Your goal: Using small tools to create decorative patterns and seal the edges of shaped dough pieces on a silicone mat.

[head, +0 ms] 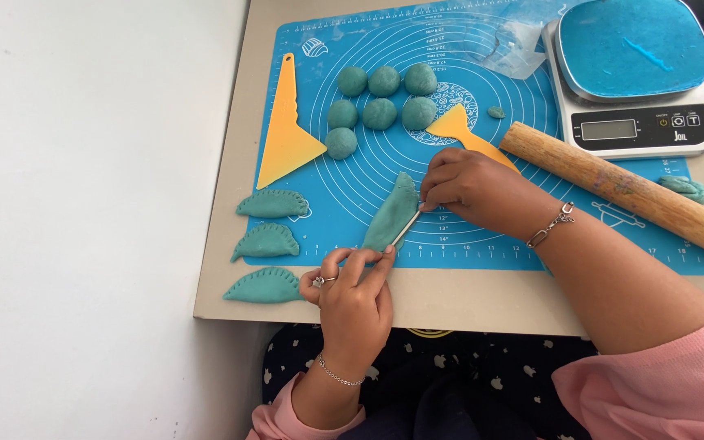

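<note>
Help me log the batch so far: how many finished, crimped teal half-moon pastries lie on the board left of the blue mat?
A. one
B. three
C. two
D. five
B: three crimped teal pastries lie in a column on the board beside the mat, a top one, a middle one and a bottom one; a fourth piece, on the mat, is between the hands.

Teal dough balls (380, 96) sat on a blue mat (352, 187) with white circle lines. Yellow scrapers (285, 130), teal crimped dumplings (269, 243), tan rolling pin (629, 191), white scale (633, 122), pink sleeves (662, 383).
</note>
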